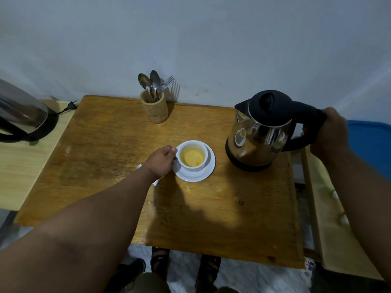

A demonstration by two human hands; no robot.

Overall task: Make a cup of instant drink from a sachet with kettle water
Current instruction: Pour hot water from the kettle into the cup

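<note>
Now we see the cup (193,155) on its saucer (206,173) mid-desk (105,166), our left hand (161,161) grasping its left side; right of the cup, our right hand (330,132) grips the kettle (260,132) handle.

A white cup (191,155) stands upright on a white saucer (194,166) near the middle of the wooden table (105,155). It holds pale yellow liquid with a small orange speck near its near-right side. To its right, well apart, a steel kettle (262,132) with a black lid, handle and base stands upright on the table, spout toward the left. A white sachet (156,182) scrap lies just left of the saucer, mostly hidden.
</note>
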